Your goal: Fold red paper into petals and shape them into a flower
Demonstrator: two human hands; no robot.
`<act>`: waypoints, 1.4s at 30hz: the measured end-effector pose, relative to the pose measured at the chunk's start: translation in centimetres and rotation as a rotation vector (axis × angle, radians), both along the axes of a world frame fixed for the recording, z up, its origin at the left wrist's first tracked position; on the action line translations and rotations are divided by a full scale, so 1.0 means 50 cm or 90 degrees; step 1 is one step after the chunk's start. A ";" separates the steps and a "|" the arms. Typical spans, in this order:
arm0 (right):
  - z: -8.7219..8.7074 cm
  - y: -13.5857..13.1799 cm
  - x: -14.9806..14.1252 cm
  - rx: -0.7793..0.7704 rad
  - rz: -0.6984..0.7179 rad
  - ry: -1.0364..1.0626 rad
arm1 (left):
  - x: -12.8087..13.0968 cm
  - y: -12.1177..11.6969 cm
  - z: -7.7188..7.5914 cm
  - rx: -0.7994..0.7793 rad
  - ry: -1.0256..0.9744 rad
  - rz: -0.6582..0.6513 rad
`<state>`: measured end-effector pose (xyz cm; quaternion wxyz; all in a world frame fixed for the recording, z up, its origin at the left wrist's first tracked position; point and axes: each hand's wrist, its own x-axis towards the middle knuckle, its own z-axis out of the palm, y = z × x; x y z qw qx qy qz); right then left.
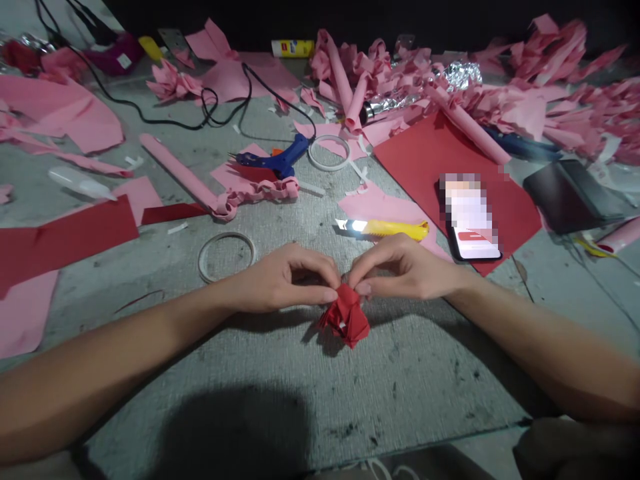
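Near the middle of the work surface, a small folded red paper flower (pixel 347 319) is pinched at its far edge by both hands. My left hand (pixel 283 277) has thumb and forefinger closed on its left side. On the opposite side, the thumb and fingertips of my right hand (pixel 407 270) grip the same piece. The paper's near end hangs just over the surface, with creased layers and a small pale spot showing. Just beyond my hands lies a yellow box cutter (pixel 400 230) with its blade out. A thin white ring (pixel 226 257) rests beside my left hand.
A lit phone (pixel 470 220) lies on a red paper sheet (pixel 415 157) at right. A blue glue gun (pixel 280 160) with a black cord and a second ring (pixel 330 153) are farther back. Crumpled pink paper (pixel 525 100) and a glue stick (pixel 293 49) line the back.
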<state>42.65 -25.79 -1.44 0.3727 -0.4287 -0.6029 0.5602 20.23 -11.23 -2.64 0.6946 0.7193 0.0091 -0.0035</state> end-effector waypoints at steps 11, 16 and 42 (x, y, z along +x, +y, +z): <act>0.004 -0.011 -0.014 0.152 -0.042 -0.093 | -0.001 0.001 -0.001 0.031 0.023 0.010; 0.004 -0.017 -0.014 0.174 -0.039 -0.108 | -0.001 -0.001 -0.001 0.072 0.032 0.007; 0.017 -0.015 -0.057 -0.084 -0.081 -0.206 | -0.002 -0.016 0.022 0.261 0.114 0.038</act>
